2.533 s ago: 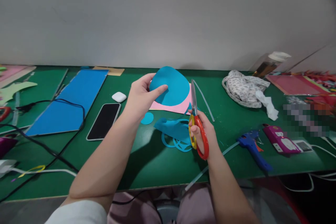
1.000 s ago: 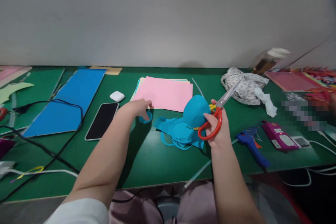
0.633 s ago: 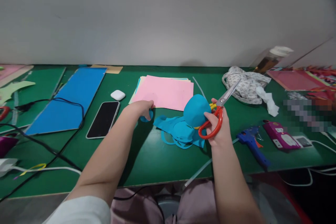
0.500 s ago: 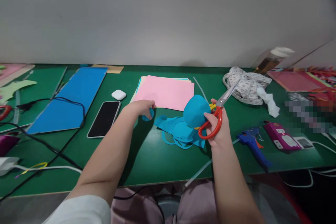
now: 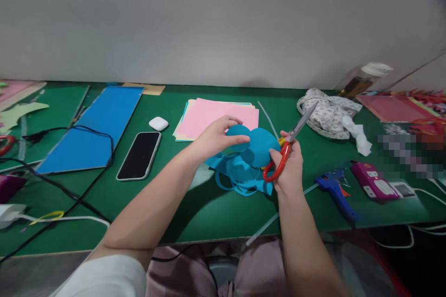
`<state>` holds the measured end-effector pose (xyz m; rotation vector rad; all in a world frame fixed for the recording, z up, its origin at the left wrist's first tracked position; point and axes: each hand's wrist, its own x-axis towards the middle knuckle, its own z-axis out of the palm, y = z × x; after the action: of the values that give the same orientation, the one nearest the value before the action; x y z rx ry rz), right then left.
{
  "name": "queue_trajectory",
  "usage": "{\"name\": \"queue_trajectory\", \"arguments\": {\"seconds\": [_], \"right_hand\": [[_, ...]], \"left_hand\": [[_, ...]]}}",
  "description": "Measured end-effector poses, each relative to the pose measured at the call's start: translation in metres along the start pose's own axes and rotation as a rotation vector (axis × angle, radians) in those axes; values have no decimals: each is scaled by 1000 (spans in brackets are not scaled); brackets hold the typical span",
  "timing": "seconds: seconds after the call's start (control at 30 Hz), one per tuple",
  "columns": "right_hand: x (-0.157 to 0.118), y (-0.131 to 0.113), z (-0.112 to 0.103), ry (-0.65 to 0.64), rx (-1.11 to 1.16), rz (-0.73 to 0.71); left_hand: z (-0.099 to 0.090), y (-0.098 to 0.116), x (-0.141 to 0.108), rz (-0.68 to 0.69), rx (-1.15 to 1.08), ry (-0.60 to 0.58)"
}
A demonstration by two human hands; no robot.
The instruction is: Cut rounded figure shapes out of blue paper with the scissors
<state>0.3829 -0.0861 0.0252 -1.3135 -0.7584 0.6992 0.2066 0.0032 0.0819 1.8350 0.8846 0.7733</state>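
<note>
My left hand (image 5: 223, 137) pinches a small blue paper circle (image 5: 239, 137) between thumb and fingers. That circle overlaps the left edge of a larger blue paper circle (image 5: 262, 147) in my right hand (image 5: 289, 164). My right hand also holds scissors (image 5: 283, 158) with red and yellow handles, their blades pointing up and to the right. Beneath both hands lies a heap of blue paper scraps (image 5: 240, 174) with curled strips. Behind my left hand is a stack of coloured paper (image 5: 209, 113), pink sheet on top.
On the left are a phone (image 5: 139, 155), a white earbud case (image 5: 158, 124), a blue board (image 5: 92, 132) and a black cable (image 5: 112, 148). To the right lie a blue glue gun (image 5: 337, 195), a purple box (image 5: 372, 181), a patterned cloth (image 5: 324, 113) and a bottle (image 5: 364, 81).
My left hand has moved right from beside the paper stack, bringing the small blue circle up against the larger one. The right hand keeps the scissors and larger circle nearly in place.
</note>
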Motion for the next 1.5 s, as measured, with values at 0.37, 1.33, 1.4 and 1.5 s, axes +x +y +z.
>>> {"name": "queue_trajectory", "arguments": {"seconds": [0.37,1.33,1.4,1.5], "right_hand": [[-5,2,7,-33,154,108],[-6,8,7,-46,184,37],[-6,6,7,-18,140,11],[-6,3,7,12,113,-29]], "left_hand": [[31,-12,4,-7,-143,63],[24,-3,-5,36,28,-71],[22,-5,-4,34,-6,-109],[23,-6,-3,68,-55,-101]]}}
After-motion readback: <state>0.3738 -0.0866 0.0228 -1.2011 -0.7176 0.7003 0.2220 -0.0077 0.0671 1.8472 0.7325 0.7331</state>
